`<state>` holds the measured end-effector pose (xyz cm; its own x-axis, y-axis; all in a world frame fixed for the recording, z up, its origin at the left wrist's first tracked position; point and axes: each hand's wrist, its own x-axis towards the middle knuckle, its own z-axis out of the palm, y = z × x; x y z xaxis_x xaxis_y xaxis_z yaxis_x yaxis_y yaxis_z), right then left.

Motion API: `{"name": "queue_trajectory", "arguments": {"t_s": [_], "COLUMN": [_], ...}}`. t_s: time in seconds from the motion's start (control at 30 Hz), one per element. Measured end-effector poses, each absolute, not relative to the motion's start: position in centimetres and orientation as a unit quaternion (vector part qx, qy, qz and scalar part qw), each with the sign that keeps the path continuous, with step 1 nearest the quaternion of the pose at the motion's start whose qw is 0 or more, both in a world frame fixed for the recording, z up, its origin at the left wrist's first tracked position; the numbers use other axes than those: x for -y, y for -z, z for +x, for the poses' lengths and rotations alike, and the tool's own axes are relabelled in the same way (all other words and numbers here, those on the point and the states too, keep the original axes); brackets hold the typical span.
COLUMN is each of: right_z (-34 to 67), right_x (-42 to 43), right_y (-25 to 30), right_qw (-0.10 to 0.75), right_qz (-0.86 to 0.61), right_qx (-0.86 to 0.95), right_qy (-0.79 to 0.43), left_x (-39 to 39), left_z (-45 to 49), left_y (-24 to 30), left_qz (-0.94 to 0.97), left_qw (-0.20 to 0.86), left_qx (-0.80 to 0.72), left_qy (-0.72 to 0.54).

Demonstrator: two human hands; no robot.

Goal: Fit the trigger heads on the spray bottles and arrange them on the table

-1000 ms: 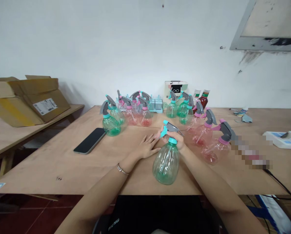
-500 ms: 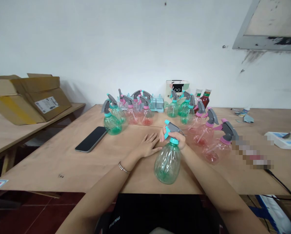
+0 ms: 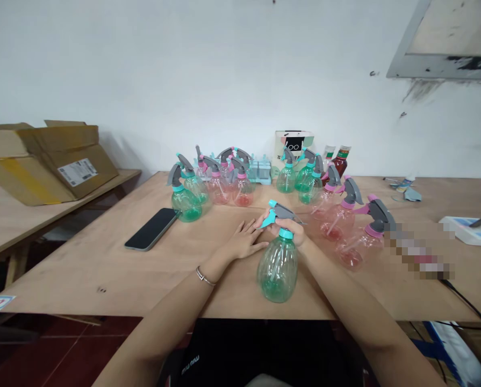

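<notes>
Taking the spray bottle point(image 3: 278, 271) as the clock's centre and twelve as straight away from the person, pink bottles point(image 3: 355, 252) crowd one to two o'clock, the nearest close beside the right forearm. A phone point(image 3: 153, 229) lies at ten, with two green bottles point(image 3: 187, 207) just beyond it. More pink bottles stand at eleven, before a pale blue rack point(image 3: 261, 171); three green ones point(image 3: 286, 178) stand at twelve, before a bag point(image 3: 293, 141). A glass bottle point(image 3: 340, 163) at one holds something dark red.

The spray bottle is see-through green, a tube inside, its base deeper green; whether that is liquid, I cannot tell. The right hand point(image 3: 292, 230) is wrapped around its neck, fingers by the trigger. At eleven, the left hand point(image 3: 243, 243) lies on the table point(image 3: 103, 269), fingers loosely spread.
</notes>
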<state>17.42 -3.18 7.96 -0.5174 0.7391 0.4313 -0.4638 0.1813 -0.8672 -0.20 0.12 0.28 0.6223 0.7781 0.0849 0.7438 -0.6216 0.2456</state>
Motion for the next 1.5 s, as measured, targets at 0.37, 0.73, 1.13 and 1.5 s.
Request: {"name": "queue_trajectory", "arguments": {"t_s": [0.37,0.73,1.13,1.5], "right_z": [18.1,21.2,22.5,22.5], "right_x": [3.2,-4.8,-7.3,-11.1], "right_y": [-8.3,-9.5,-1.7,-0.9], "right_qw": [0.504,0.662,0.601,0.563], "right_qz": [-0.141,-0.452,-0.548,-0.593], "right_qx": [0.679,0.584,0.579,0.573], "right_qy": [-0.515,-0.126,-0.046,-0.052], "left_x": [-0.3,0.5,0.7,0.8], "left_z": [-0.3,0.0,0.0,-0.1], "left_y": [0.0,-1.2,-1.6,-1.7], "left_qz": [0.895,0.887,0.888,0.888], "left_qw": [0.088,0.118,0.121,0.127], "left_qx": [-0.430,-0.440,-0.437,-0.435], "left_qy": [-0.082,-0.073,-0.074,-0.073]}}
